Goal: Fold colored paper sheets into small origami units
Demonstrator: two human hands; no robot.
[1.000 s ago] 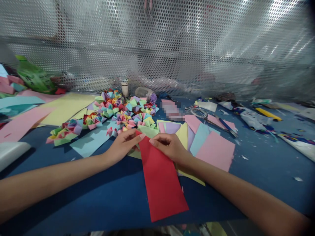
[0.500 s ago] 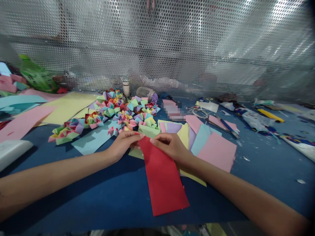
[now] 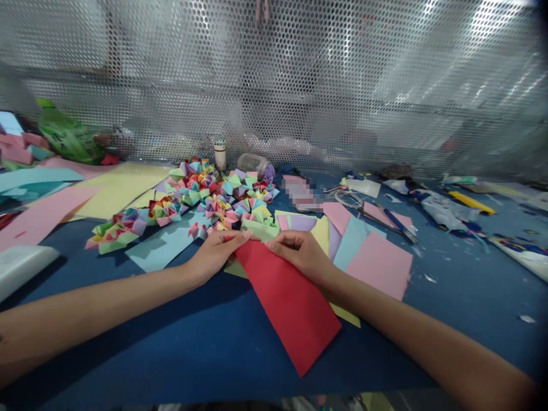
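A long strip of red paper [image 3: 291,302] hangs slantwise from my two hands over the blue table, its lower end toward me and to the right. My left hand [image 3: 218,254] pinches its far left corner between thumb and fingers. At the far right corner, my right hand [image 3: 302,254] grips the same edge. Just behind my hands lies a heap of folded multicoloured paper pieces [image 3: 218,202]. Pastel sheets are fanned out beside my right hand, among them a pink sheet [image 3: 381,262] and a light blue sheet [image 3: 351,242].
Larger yellow paper [image 3: 124,185] and pink strips lie at the left, near a green bottle [image 3: 68,134]. A clear jar [image 3: 256,165] lies on its side at the back. Scissors, a blue cutter [image 3: 398,224] and scraps are on the right. A perforated metal panel [image 3: 274,85] stands behind.
The red paper has swung so that its lower end points further right. My left hand has shifted slightly left, and more of the paper's top edge shows between my hands.
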